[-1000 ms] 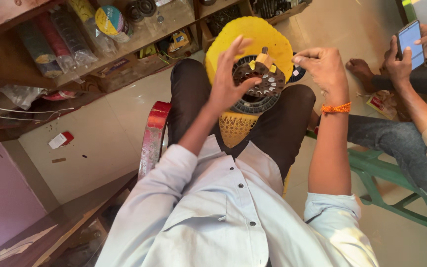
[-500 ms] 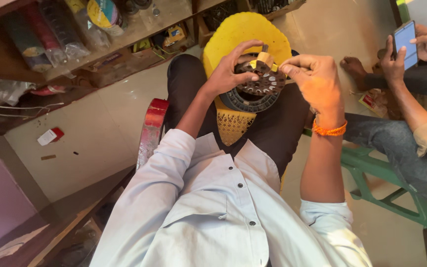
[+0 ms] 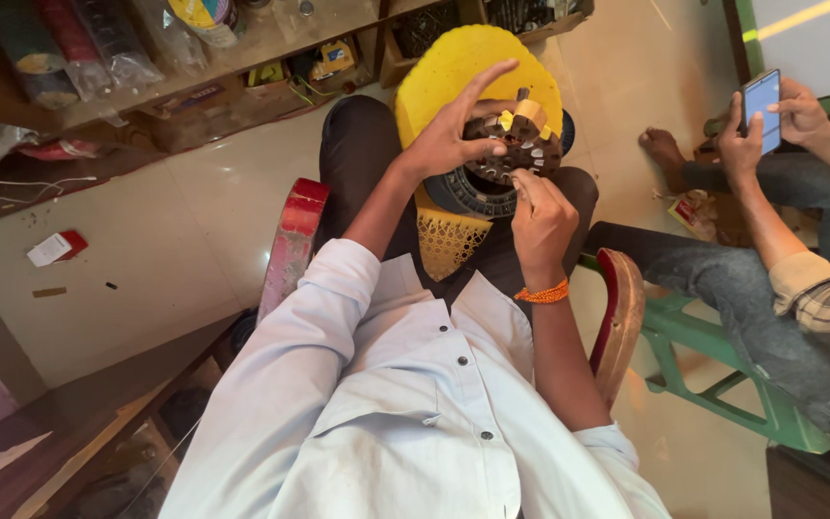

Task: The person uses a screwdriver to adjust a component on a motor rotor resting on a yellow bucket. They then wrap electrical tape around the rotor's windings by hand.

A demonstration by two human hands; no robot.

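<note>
Both hands' fingers (image 3: pixel 492 146) on motor stator (image 3: pixel 514 144)

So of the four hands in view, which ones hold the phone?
The two at far right, the seated bystander's hands around the phone. The wearer's left hand and right hand work the round stator.

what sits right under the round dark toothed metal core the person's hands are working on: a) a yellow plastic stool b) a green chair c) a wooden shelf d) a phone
a: the round dark toothed metal core, held by the left hand and touched by the right hand, rests on a yellow plastic stool on the person's lap.
</note>
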